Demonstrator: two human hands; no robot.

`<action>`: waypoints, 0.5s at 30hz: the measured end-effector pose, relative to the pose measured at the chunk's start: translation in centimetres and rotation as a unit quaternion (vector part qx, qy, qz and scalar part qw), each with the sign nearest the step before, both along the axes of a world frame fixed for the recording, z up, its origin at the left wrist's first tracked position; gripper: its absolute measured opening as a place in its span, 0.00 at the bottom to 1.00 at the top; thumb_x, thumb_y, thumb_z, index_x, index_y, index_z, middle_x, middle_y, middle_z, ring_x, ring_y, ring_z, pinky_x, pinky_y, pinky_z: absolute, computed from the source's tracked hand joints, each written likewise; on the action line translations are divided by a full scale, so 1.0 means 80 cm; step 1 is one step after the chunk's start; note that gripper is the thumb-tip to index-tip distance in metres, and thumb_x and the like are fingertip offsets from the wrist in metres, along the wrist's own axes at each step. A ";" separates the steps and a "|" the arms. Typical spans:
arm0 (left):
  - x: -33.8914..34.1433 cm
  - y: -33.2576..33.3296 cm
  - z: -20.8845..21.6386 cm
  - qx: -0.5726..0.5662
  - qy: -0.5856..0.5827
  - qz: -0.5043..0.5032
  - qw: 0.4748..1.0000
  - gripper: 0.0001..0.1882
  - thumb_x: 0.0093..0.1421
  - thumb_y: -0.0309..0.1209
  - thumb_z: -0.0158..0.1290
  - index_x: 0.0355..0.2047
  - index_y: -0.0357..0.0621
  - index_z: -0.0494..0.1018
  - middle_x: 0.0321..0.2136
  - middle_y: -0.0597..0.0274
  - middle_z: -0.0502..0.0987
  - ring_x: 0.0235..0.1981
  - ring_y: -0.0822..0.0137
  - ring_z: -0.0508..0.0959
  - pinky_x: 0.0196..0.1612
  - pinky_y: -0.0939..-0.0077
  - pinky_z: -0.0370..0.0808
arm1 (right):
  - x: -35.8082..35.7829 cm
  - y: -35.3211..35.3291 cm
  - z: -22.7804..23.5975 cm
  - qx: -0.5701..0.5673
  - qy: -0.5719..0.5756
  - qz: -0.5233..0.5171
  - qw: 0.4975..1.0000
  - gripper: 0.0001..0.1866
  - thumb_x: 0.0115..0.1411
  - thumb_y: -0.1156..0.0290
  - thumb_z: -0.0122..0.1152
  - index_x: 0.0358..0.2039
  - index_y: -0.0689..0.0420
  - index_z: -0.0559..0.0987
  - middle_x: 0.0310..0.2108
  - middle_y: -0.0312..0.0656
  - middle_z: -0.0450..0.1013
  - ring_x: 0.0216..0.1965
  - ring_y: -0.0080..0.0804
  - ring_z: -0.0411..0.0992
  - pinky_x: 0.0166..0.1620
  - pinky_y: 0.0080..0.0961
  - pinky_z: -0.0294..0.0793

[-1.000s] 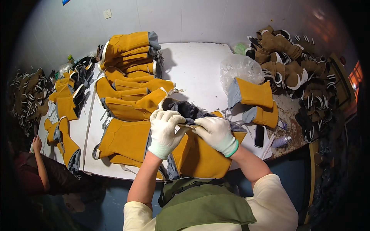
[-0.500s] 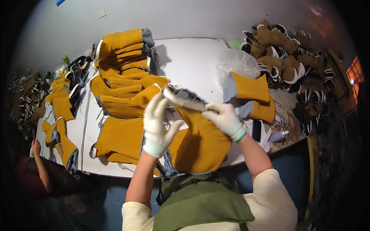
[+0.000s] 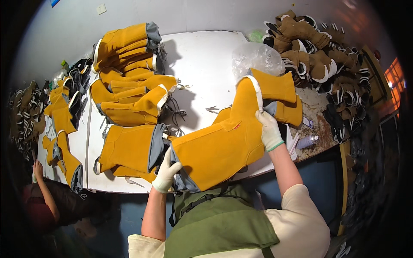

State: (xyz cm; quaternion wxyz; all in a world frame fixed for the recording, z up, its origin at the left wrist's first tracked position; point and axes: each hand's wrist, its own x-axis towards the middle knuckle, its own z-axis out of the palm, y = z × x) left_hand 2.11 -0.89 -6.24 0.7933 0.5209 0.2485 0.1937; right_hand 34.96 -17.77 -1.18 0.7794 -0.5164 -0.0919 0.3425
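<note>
A mustard-yellow boot upper (image 3: 215,150) with grey lining and a white lower edge lies stretched across in front of me, above the table's near edge. My left hand (image 3: 165,175), in a white knitted glove, is at its grey-lined shaft opening, fingers partly hidden behind the lining and thumb apart. On the other end, my gloved right hand (image 3: 271,132) grips the upper beside its white edge. Left of my left hand lies another yellow boot upper (image 3: 127,146), its grey lining facing me. Part of one more yellow piece shows behind the held upper.
Stacked yellow uppers (image 3: 129,81) cover the white table's (image 3: 202,60) left half. At right are two yellow uppers (image 3: 275,88), a plastic bag (image 3: 256,60), a spray can (image 3: 307,142) and heaped brown uppers (image 3: 320,64). Another person's arm (image 3: 45,185) shows at far left.
The upper has turned, so its white edge now points up and right and its side faces me. My left hand moved down to the shaft opening; my right hand moved slightly right.
</note>
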 end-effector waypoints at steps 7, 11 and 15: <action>0.026 -0.004 0.019 0.082 0.107 0.128 0.983 0.36 0.58 0.22 0.53 0.66 0.34 0.52 0.56 0.51 0.68 0.56 0.64 0.69 0.59 0.74 0.64 | -0.053 -0.021 -0.090 -0.078 0.042 -0.054 0.995 0.10 0.66 0.69 0.55 0.44 0.60 0.76 0.39 0.35 0.73 0.40 0.23 0.70 0.46 0.21 0.68; -0.010 -0.022 -0.080 0.153 0.167 0.124 0.966 0.33 0.60 0.23 0.51 0.65 0.33 0.54 0.57 0.51 0.68 0.58 0.63 0.68 0.61 0.74 0.62 | -0.075 -0.021 -0.116 -0.153 -0.056 -0.061 0.985 0.10 0.67 0.68 0.54 0.43 0.62 0.75 0.36 0.32 0.72 0.37 0.18 0.65 0.43 0.18 0.65; 0.009 -0.037 -0.002 0.087 0.114 0.192 0.971 0.31 0.62 0.20 0.47 0.65 0.32 0.53 0.59 0.51 0.65 0.59 0.64 0.65 0.62 0.74 0.60 | -0.067 -0.012 -0.073 -0.158 -0.158 -0.051 0.973 0.11 0.67 0.67 0.53 0.41 0.62 0.75 0.35 0.31 0.70 0.36 0.16 0.63 0.42 0.18 0.65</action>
